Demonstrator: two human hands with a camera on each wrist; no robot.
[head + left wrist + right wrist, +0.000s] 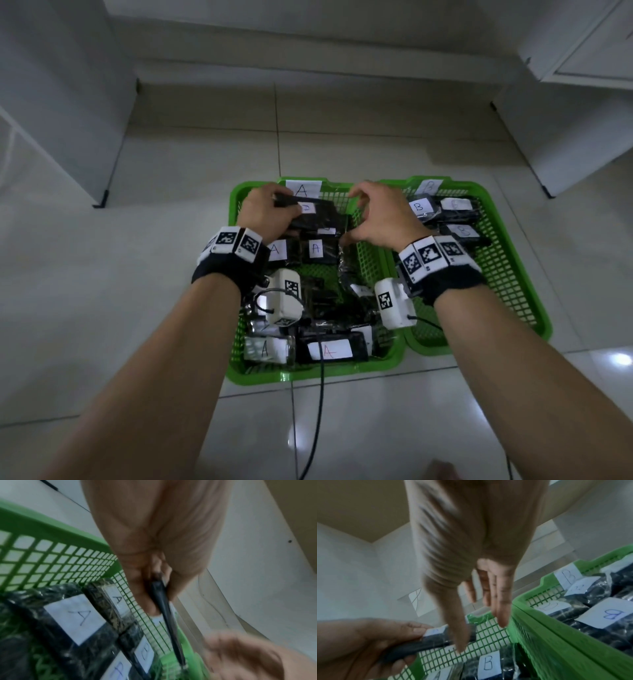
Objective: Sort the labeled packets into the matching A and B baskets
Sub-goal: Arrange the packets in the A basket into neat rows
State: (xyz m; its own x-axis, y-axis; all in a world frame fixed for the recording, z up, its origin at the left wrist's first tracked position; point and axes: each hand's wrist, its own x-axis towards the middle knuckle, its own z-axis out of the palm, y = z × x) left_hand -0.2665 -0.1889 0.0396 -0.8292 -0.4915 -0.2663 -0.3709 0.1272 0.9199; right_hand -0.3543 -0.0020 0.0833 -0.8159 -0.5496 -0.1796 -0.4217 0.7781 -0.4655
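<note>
Two green mesh baskets stand side by side on the floor. The left basket (233, 219) carries an A tag (303, 188); the right basket (534, 308) carries a B tag (428, 186). My left hand (263, 212) grips a black packet (308, 214) by its end over the far part of the A basket. Its white label is too blurred to read. The same packet shows edge-on (164, 601) in the left wrist view. My right hand (373, 216) hovers just right of it, fingers spread and holding nothing (496, 601). Several A-labelled packets (317, 248) lie in the A basket, and one marked B (488, 665).
Three B packets (418, 206) lie at the far end of the B basket, whose near half shows bare mesh. A black cable (318, 411) runs from the wrist cameras across the tiled floor. White cabinets (51, 120) stand at left and right.
</note>
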